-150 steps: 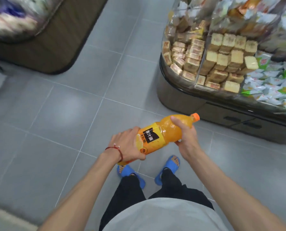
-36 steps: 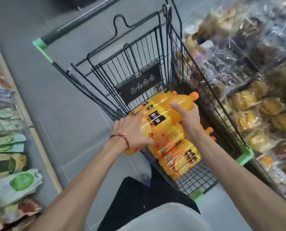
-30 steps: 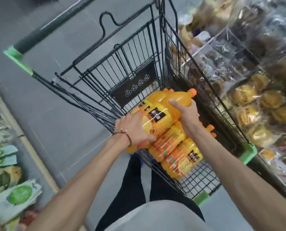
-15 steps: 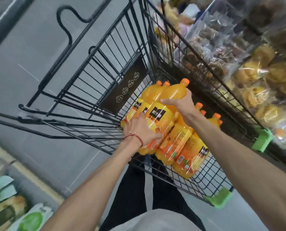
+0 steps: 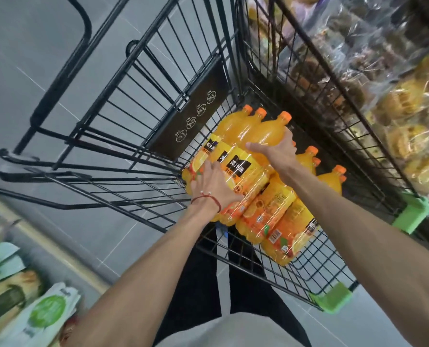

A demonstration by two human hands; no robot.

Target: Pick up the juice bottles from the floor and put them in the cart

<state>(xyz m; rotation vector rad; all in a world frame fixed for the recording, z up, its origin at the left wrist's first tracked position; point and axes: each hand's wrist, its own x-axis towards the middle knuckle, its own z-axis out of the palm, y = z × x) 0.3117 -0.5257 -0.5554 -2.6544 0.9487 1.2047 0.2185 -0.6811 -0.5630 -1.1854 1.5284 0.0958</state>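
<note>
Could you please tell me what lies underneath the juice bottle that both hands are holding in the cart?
Under the held bottle lie more orange juice bottles, resting on the cart floor. How many lie beneath is hidden.

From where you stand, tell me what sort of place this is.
Most likely a supermarket aisle: a wire shopping cart holding orange juice bottles, bagged baked goods shelved on one side, packaged snacks on the other.

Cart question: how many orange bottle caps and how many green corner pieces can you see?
Orange bottle caps: 7 in plain view
Green corner pieces: 2
Total: 9
</note>
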